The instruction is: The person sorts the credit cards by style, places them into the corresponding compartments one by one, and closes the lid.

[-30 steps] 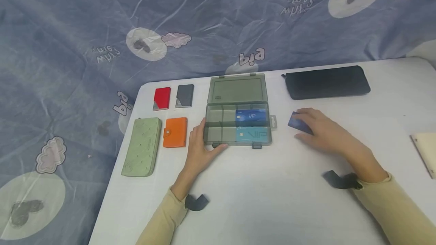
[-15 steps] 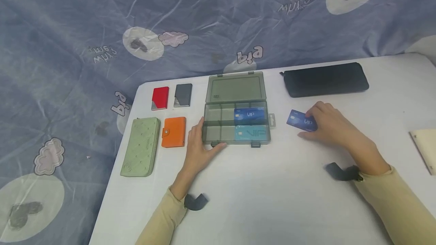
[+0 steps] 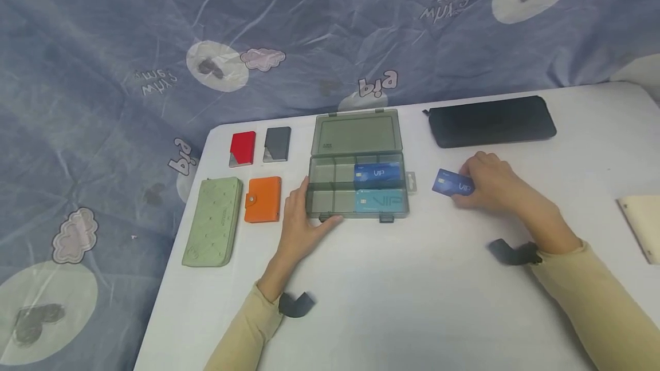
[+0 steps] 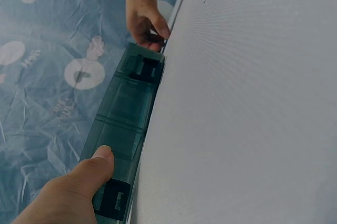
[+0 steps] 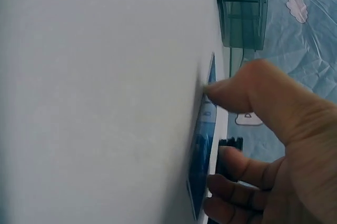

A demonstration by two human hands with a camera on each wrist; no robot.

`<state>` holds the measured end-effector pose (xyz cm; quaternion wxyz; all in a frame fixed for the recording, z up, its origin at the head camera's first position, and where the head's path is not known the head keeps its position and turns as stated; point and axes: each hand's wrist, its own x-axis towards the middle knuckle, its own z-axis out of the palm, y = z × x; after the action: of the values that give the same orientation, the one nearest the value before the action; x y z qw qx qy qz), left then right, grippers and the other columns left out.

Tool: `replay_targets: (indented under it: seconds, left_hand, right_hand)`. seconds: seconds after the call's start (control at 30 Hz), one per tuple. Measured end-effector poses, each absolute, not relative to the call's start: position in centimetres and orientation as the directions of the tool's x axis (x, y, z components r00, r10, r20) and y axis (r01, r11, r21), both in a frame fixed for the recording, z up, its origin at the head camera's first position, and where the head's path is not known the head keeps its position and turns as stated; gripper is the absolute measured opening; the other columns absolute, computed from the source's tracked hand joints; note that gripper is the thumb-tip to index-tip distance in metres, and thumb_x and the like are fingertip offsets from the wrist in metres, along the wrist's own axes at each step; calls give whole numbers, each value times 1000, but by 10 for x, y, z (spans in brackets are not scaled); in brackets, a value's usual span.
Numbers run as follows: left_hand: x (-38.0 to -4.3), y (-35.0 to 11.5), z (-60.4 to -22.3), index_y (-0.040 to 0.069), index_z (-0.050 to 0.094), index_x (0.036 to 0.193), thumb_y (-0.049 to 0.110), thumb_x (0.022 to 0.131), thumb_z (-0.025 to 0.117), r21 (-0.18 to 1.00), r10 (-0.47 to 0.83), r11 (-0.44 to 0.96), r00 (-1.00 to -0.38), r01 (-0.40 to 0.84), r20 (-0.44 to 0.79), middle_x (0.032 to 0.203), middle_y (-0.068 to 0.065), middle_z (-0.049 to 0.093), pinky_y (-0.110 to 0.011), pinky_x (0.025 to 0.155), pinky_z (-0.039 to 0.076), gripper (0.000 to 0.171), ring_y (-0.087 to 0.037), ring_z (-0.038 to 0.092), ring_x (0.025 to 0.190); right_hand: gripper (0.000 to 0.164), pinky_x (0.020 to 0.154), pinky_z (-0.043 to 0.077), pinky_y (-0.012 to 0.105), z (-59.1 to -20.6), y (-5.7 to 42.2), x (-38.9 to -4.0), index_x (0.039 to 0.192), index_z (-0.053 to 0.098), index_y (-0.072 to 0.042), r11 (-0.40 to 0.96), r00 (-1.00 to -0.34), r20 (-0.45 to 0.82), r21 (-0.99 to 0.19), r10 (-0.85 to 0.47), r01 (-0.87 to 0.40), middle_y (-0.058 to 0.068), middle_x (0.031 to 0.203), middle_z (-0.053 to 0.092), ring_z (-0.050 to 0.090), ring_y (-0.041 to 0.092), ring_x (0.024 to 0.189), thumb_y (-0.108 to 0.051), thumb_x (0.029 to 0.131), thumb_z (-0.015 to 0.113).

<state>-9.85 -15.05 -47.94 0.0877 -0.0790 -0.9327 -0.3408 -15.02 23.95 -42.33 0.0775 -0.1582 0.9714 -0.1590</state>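
A dark green translucent compartment box (image 3: 320, 202) lies with its lid laid back. In its right compartments are a dark blue VIP card (image 3: 378, 174) and a teal VIP card (image 3: 378, 201). My left hand (image 3: 298, 231) rests at the box's left front corner, fingers along the side, thumb against the front wall near a latch in the left wrist view. Right of the box, my right hand (image 3: 492, 185) pinches another blue VIP card (image 3: 451, 182) at its right end, close over the table. The right wrist view shows the thumb (image 5: 231, 92) at one card edge and fingertips opposite.
A black zip pouch (image 3: 492, 122) lies behind my right hand. At left are a red card case (image 3: 242, 148), a grey card case (image 3: 277, 143), an orange snap wallet (image 3: 263, 199) and a green wallet (image 3: 212, 222). A cream item (image 3: 641, 227) lies far right.
My right hand first covers most of the blue card, then shifts right to hold it by its right end, exposing the VIP print. My left hand stays at the box.
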Motion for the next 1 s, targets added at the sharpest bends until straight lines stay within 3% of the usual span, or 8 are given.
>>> replay_targets:
  seconds: [0.27, 0.63, 1.0]
  left_hand:
    - [-99, -150, -482, 15, 21, 148, 58, 69, 72, 630, 91, 746, -970, 216, 225, 129, -5, 44, -37, 87, 39, 103, -18, 39, 112]
    - [-97, -151, -481, 19, 19, 149, 64, 69, 68, 635, 82, 746, -974, 200, 211, 130, -5, 44, -37, 87, 39, 104, -18, 38, 113]
    - [-99, -151, -480, 17, 20, 148, 60, 69, 70, 633, 88, 744, -971, 213, 224, 130, -5, 44, -38, 88, 39, 103, -18, 38, 114]
  right_hand:
    - [61, 73, 36, 47, -422, 241, -150, 107, 55, 7, 920, -947, -139, -312, -289, -236, 19, 99, 51, 43, 32, 88, -36, 69, 75]
    - [55, 69, 33, 41, -427, 243, -157, 101, 54, 5, 894, -934, -119, -353, -337, -277, 14, 94, 52, 43, 29, 86, -33, 68, 77]
    - [58, 74, 39, 42, -426, 242, -154, 112, 52, 1, 862, -907, -115, -378, -405, -337, 11, 95, 59, 51, 24, 84, -29, 69, 77]
